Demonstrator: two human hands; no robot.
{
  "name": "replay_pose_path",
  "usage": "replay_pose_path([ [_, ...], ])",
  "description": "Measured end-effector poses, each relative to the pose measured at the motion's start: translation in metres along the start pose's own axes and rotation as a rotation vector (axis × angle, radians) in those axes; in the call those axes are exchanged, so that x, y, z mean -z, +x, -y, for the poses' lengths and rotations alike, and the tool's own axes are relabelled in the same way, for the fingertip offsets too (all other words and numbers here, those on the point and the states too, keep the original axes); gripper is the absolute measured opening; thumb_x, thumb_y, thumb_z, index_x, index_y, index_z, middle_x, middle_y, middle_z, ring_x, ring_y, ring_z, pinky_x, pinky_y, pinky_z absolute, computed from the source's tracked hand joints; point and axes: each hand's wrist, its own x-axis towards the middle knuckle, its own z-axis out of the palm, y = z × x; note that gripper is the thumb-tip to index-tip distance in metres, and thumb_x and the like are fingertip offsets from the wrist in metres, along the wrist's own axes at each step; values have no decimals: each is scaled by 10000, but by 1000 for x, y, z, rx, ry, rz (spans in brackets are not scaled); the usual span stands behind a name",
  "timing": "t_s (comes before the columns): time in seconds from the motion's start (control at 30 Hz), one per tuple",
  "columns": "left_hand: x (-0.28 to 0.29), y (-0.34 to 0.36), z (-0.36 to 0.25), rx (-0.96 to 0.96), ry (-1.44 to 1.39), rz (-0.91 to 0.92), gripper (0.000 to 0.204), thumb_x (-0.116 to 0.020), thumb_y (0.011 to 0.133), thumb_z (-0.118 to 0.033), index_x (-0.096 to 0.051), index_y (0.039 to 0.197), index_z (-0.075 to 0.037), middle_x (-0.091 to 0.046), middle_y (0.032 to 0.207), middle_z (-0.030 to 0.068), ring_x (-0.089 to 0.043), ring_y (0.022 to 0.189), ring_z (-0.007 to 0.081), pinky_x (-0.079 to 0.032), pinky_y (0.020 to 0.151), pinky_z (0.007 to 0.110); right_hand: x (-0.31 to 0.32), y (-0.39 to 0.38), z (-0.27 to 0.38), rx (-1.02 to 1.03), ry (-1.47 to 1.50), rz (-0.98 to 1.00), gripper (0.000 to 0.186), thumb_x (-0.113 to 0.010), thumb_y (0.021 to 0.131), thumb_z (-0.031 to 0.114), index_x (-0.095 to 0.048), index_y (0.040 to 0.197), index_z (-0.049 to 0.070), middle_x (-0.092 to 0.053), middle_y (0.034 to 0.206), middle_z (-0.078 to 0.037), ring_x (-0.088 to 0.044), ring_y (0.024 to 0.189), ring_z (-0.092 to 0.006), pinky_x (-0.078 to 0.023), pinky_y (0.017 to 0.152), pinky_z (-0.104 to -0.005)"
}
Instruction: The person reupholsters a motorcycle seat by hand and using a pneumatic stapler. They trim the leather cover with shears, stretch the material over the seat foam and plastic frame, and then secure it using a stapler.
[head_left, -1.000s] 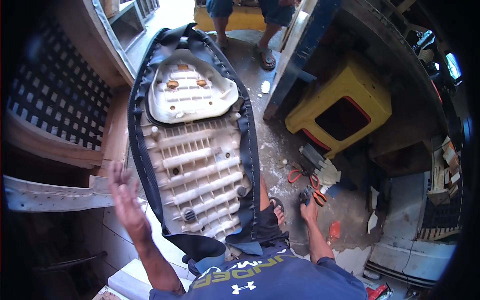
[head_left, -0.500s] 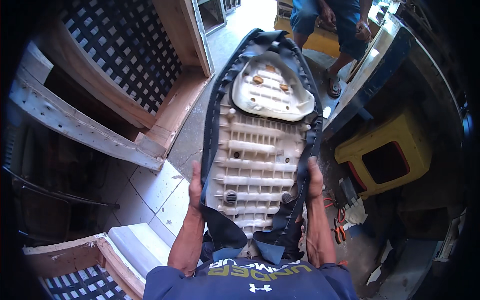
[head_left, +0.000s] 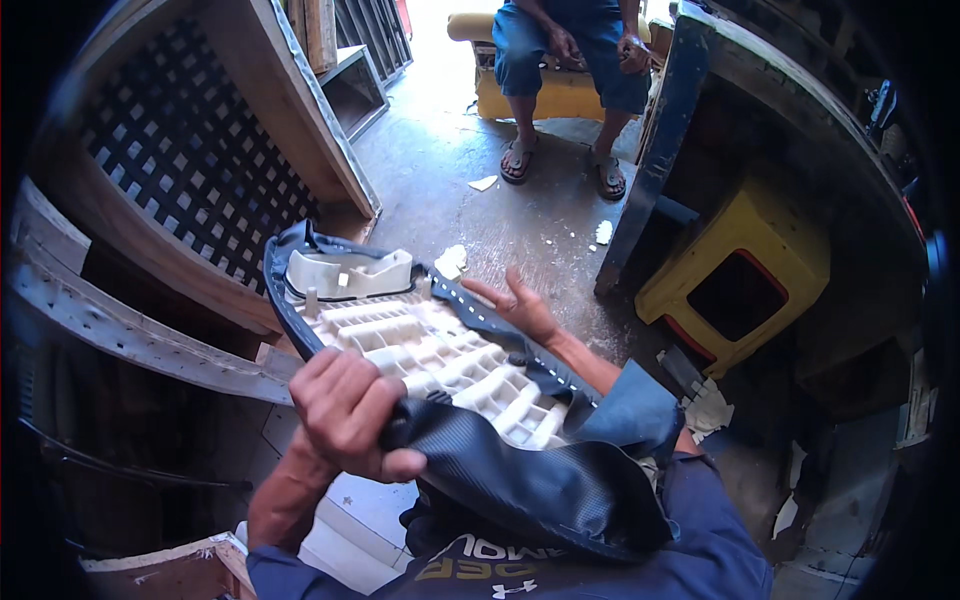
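Observation:
A motorcycle seat (head_left: 440,345) lies tilted across my lap, its ribbed off-white plastic underside facing up and its narrower end toward the far left. Black vinyl cover (head_left: 540,480) wraps the rim, with a row of staples along the far edge and a loose flap hanging at the near side. My left hand (head_left: 345,410) is closed around the seat's left edge, over the vinyl. Beyond the far edge, my right hand (head_left: 520,305) is stretched out with fingers apart; its forearm passes behind the seat and the cover's blue-grey flap (head_left: 630,415).
Wooden frames with woven black webbing (head_left: 190,130) stand at left. A yellow stool-like plastic piece (head_left: 740,270) lies at right by a dark cabinet. Ahead, another person in blue shorts (head_left: 570,60) sits on a yellow seat. White scraps (head_left: 452,262) litter the floor.
The seat has turned from upright lengthwise to slanting, its far end swinging left and tipping. My left hand now grips its edge from above; my right hand has come off the side and opened.

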Motion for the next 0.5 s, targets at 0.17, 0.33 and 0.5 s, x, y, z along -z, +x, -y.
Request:
replay_pose_path([
  [0.17,6,135,17,535,-67,242,608,-484,1047,-511,-654,794,15,-656,734,279,-702,775,472,-544,711,548,-4,-32,-17,192,554,352,875,-423,1045,727,-474,1557,19,-521,1575,-234,-509,1465,-348,-412,1223,-477],
  [0.33,-34,170,89,848,-154,569,820,-298,1129,-564,-699,1047,147,-721,978,336,-713,983,424,-498,966,469,-47,-95,-45,661,399,-197,791,-367,1094,657,-502,1531,12,-544,1558,-204,-538,1432,-317,-442,1191,-448],
  [0.5,-84,73,99,1109,-391,726,935,-276,1100,-689,-556,1412,147,-598,1419,375,-550,1414,411,-387,1188,413,-47,-135,-46,736,194,-464,731,-308,1141,584,-489,1538,-2,-548,1557,-184,-538,1425,-297,-437,1188,-419],
])
